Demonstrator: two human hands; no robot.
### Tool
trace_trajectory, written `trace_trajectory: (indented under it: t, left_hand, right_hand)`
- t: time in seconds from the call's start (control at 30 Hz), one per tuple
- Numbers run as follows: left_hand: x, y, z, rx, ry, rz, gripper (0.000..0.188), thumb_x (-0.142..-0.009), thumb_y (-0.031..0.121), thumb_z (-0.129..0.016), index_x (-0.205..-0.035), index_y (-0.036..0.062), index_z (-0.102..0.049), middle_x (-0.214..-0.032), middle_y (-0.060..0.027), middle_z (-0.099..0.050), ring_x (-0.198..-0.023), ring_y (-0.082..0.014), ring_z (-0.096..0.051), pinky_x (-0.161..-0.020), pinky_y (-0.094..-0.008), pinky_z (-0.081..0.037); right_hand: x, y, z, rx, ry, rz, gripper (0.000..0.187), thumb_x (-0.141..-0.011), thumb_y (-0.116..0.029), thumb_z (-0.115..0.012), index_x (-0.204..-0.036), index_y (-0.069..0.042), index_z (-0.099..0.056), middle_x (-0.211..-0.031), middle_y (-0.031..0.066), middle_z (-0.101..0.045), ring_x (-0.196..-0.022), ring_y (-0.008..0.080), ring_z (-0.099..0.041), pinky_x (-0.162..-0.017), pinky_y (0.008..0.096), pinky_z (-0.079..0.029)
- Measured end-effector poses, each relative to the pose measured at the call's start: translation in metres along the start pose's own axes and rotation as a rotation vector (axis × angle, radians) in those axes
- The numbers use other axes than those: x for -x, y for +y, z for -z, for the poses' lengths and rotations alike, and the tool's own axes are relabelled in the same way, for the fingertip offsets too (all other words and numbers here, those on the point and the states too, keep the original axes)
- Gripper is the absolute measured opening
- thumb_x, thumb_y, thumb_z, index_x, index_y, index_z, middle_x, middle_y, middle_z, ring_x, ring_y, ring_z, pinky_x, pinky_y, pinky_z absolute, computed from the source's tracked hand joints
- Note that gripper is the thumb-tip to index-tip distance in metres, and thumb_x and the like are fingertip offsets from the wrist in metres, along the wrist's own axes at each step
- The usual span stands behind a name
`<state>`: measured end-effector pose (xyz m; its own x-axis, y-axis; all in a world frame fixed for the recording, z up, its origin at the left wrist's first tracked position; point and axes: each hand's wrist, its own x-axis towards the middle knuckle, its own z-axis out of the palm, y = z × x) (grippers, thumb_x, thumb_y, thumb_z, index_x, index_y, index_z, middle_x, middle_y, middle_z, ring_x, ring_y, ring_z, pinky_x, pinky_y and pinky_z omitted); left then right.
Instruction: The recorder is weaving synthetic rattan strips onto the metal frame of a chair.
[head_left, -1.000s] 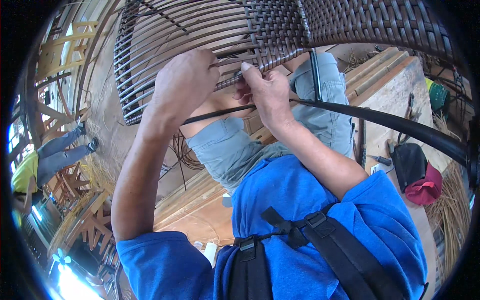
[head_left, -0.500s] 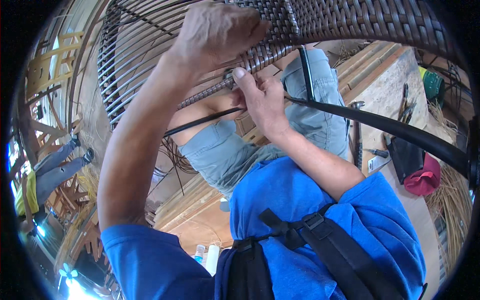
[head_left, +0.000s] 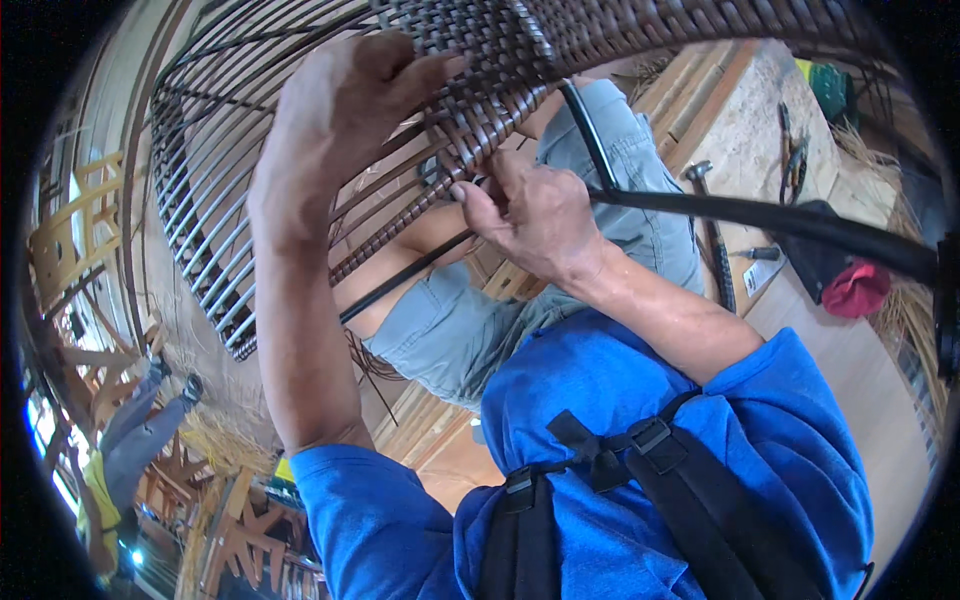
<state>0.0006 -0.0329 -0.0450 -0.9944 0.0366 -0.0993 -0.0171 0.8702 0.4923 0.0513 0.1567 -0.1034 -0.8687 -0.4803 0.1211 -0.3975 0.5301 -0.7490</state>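
Above my lap lies a brown woven furniture panel (head_left: 480, 45), its weave dense on the right and its long bare strands (head_left: 215, 215) stretched side by side on the left. My left hand (head_left: 335, 110) is over the strands beside the weave's edge, fingers curled together; whether a strand is between them is hidden. Close below the weave's corner, my right hand (head_left: 540, 215) is curled with its thumb beside the wrapped rail (head_left: 395, 225). Its fingertips are partly hidden behind the weave. A black frame bar (head_left: 760, 210) runs past this hand to the right.
On the board to the right lie a hammer (head_left: 712, 220), pliers (head_left: 797, 165), a small black-handled tool (head_left: 760, 253) and a red cloth (head_left: 856, 290). Planks (head_left: 690, 90) are stacked beyond my knee. Far left, another person in a yellow top (head_left: 98, 495) is near wooden frames.
My left hand has moved left, away from the weave's edge and over the bare strands. My right hand stays near the weave's corner, its thumb now lower. The whole view has shifted slightly.
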Motion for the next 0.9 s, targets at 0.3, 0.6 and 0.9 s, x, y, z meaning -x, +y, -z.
trace_trajectory:
  t: [0.3, 0.6, 0.9]
  left_hand:
    - [0.013, 0.006, -0.003, 0.03, -0.017, -0.079, 0.044, -0.082, 0.04, -0.062, -0.069, -0.001, -0.051, -0.057, -0.0147, -0.04, -0.053, -0.022, -0.037, -0.053, -0.0363, -0.034]
    - [-0.013, -0.017, -0.038, -0.442, 0.416, -0.322, 0.033, -0.087, 0.042, -0.052, -0.071, 0.0134, -0.057, -0.063, -0.0097, -0.061, -0.058, -0.0318, -0.061, -0.049, -0.0432, -0.048]
    - [-0.013, -0.014, -0.029, -0.436, 0.503, -0.172, 0.042, -0.088, 0.05, -0.047, -0.07, 0.0156, -0.062, -0.064, -0.0111, -0.063, -0.061, -0.0329, -0.062, -0.051, -0.0436, -0.049]
  right_hand:
    - [-0.003, -0.013, 0.004, 0.253, -0.011, -0.035, 0.021, -0.079, -0.022, -0.059, -0.072, -0.003, -0.052, -0.06, 0.0173, -0.056, -0.058, 0.034, -0.06, -0.052, 0.042, -0.048]
    - [-0.01, -0.02, 0.004, 0.12, -0.038, -0.117, 0.022, -0.083, -0.021, -0.053, -0.082, 0.0, -0.058, -0.067, 0.0211, -0.058, -0.064, 0.0384, -0.059, -0.058, 0.0445, -0.048]
    - [-0.009, -0.028, 0.03, -0.052, -0.135, -0.144, 0.021, -0.087, -0.017, -0.057, -0.1, -0.001, -0.057, -0.077, 0.0169, -0.06, -0.071, 0.0208, -0.062, -0.064, 0.0314, -0.049]
